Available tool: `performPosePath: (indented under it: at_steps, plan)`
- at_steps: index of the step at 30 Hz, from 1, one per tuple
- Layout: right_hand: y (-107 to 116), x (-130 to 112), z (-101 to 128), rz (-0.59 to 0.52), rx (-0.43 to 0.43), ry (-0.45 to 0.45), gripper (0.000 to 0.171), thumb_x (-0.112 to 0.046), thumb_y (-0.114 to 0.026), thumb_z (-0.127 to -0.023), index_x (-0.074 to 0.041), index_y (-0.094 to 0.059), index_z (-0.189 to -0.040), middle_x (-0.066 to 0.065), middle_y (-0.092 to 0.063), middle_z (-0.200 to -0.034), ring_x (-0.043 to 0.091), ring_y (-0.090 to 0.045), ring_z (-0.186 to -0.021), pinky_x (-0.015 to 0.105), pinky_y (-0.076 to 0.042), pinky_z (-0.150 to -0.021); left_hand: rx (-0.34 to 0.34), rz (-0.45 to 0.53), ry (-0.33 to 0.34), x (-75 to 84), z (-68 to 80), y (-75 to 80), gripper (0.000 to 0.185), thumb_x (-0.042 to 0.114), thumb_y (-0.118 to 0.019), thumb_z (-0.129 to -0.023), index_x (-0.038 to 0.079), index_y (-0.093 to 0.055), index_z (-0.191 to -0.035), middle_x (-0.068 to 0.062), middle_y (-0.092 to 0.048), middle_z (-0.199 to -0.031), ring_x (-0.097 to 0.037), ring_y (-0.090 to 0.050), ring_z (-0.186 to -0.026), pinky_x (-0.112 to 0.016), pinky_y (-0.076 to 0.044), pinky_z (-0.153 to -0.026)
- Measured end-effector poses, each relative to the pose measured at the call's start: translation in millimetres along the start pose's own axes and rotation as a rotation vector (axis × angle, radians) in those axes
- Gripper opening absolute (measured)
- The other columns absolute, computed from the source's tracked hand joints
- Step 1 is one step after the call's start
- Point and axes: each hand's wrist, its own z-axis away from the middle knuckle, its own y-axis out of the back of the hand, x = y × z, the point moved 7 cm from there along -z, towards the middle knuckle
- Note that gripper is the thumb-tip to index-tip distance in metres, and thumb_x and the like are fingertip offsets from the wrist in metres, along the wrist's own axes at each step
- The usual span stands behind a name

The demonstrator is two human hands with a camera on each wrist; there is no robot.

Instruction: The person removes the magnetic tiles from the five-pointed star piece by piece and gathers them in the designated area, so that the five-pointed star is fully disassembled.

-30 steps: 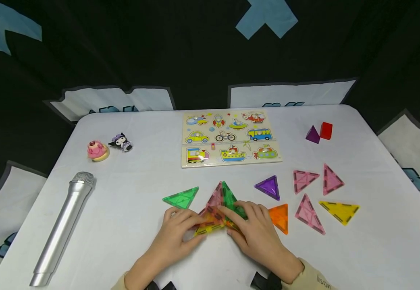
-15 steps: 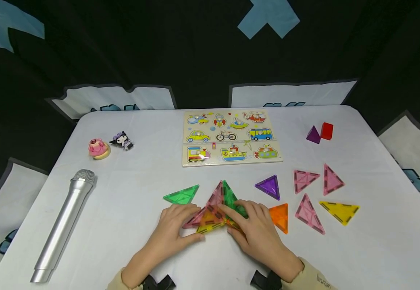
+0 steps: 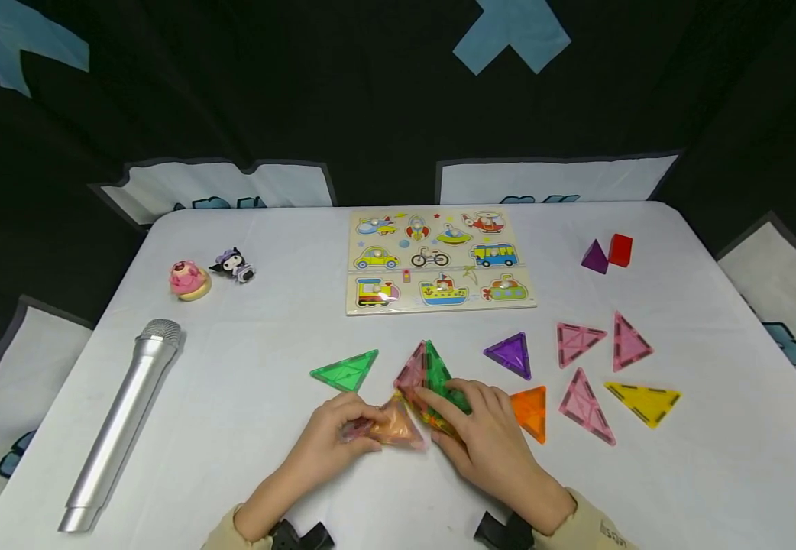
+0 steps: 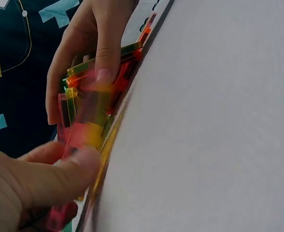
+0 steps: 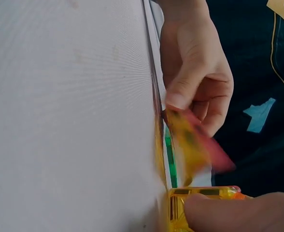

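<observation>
My left hand (image 3: 332, 435) pinches a pink translucent magnetic tile (image 5: 217, 152) between thumb and fingertips, with a yellow tile (image 5: 188, 145) lying against it; both are blurred. My right hand (image 3: 490, 439) grips a small cluster of magnetic tiles, its thumb at the near side and fingers over the top. In that cluster a green tile (image 3: 434, 368) and a pink tile (image 3: 412, 370) point up at the back, with yellow edges (image 5: 180, 205) low in front. The right palm hides part of it. In the left wrist view the held pink tile overlaps the cluster.
A green triangle (image 3: 346, 372) lies left of the cluster; purple (image 3: 511, 355), orange (image 3: 532, 412), pink (image 3: 587, 405) and yellow (image 3: 645, 401) triangles lie right. A transport puzzle board (image 3: 439, 263) sits behind. A silver microphone (image 3: 123, 428), two small toys and two small blocks stand farther out.
My left hand first pulls back from the cluster's left side, then pinches the pink tile there, which now swings toward me, away from the cluster. My right hand stays on the cluster.
</observation>
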Motion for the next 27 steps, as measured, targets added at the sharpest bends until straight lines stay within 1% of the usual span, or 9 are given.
performPosePath:
  at_steps: [3,5,9,14,17,20,22,24,27]
  plan:
    - [-0.1,1.4,0.1,-0.017,-0.002,-0.012,0.055,-0.033,-0.066,-0.082,-0.032,-0.046,-0.132,0.008,-0.047,-0.119,0.027,-0.043,-0.107,0.047,-0.031,-0.089,-0.01,-0.011,-0.014,2.2,0.8,-1.3,0.032,0.004,-0.08,-0.062,0.015,-0.069,-0.09,0.01,-0.055,-0.08,-0.008,-0.05,-0.075,-0.026,-0.043,-0.066]
    - [0.3,2.0,0.2,-0.024,-0.003,-0.019,0.054,-0.033,-0.066,-0.082,-0.032,-0.046,-0.132,0.008,-0.047,-0.119,0.027,-0.043,-0.108,0.047,-0.03,-0.09,-0.012,-0.013,-0.011,3.0,1.3,-1.8,0.033,0.005,-0.08,-0.061,0.016,-0.069,-0.09,0.011,-0.054,-0.08,-0.007,-0.05,-0.075,-0.025,-0.043,-0.066]
    - [1.2,2.3,0.4,-0.035,0.0,-0.02,0.055,-0.034,-0.066,-0.082,-0.032,-0.045,-0.133,0.008,-0.047,-0.119,0.027,-0.043,-0.108,0.048,-0.03,-0.091,0.011,0.009,0.017,1.3,1.0,0.0,0.035,0.006,-0.08,-0.062,0.015,-0.068,-0.093,0.011,-0.058,-0.086,-0.007,-0.052,-0.079,-0.025,-0.044,-0.068]
    - [0.4,2.4,0.4,-0.046,-0.015,-0.018,0.063,-0.046,-0.067,-0.077,-0.034,-0.042,-0.135,0.008,-0.045,-0.12,0.027,-0.041,-0.109,0.048,-0.029,-0.091,0.013,0.056,0.045,-2.1,1.6,0.7,0.032,0.009,-0.079,-0.064,0.015,-0.068,-0.093,0.01,-0.059,-0.087,-0.007,-0.053,-0.081,-0.025,-0.046,-0.07]
    - [-0.3,2.3,0.3,-0.049,-0.024,-0.016,0.071,-0.053,-0.067,-0.073,-0.033,-0.041,-0.136,0.009,-0.045,-0.12,0.028,-0.041,-0.109,0.049,-0.028,-0.091,0.003,0.118,0.066,-3.9,2.0,-1.0,0.029,0.014,-0.079,-0.065,0.014,-0.069,-0.092,0.009,-0.06,-0.084,-0.008,-0.055,-0.081,-0.025,-0.047,-0.071]
    - [-0.7,2.9,0.3,-0.041,-0.027,-0.025,0.074,-0.053,-0.069,-0.071,-0.032,-0.039,-0.136,0.011,-0.044,-0.12,0.029,-0.04,-0.11,0.05,-0.028,-0.09,-0.016,0.198,0.099,-5.0,1.9,-5.1,0.027,0.02,-0.078,-0.066,0.013,-0.07,-0.091,0.007,-0.062,-0.082,-0.009,-0.055,-0.079,-0.024,-0.046,-0.072]
    - [-0.6,3.4,0.0,-0.034,-0.021,-0.029,0.073,-0.052,-0.068,-0.073,-0.032,-0.04,-0.136,0.011,-0.044,-0.12,0.029,-0.04,-0.109,0.05,-0.029,-0.09,-0.05,0.243,0.128,-4.4,1.9,-10.2,0.027,0.023,-0.078,-0.067,0.014,-0.07,-0.091,0.007,-0.062,-0.082,-0.009,-0.054,-0.076,-0.024,-0.044,-0.07]
    - [-0.5,3.3,-0.2,-0.025,-0.017,-0.02,0.07,-0.056,-0.063,-0.075,-0.031,-0.04,-0.136,0.012,-0.044,-0.12,0.029,-0.04,-0.109,0.05,-0.029,-0.09,-0.083,0.253,0.132,-2.5,2.2,-15.7,0.027,0.026,-0.078,-0.067,0.015,-0.07,-0.091,0.008,-0.061,-0.08,-0.008,-0.052,-0.074,-0.024,-0.043,-0.068]
    - [-0.7,1.9,-0.8,-0.019,-0.01,0.001,0.075,-0.068,-0.055,-0.072,-0.031,-0.041,-0.136,0.011,-0.044,-0.121,0.029,-0.041,-0.108,0.05,-0.029,-0.09,-0.103,0.244,0.129,-0.2,2.7,-20.4,0.024,0.026,-0.077,-0.068,0.017,-0.069,-0.088,0.008,-0.06,-0.079,-0.008,-0.049,-0.07,-0.024,-0.042,-0.064]
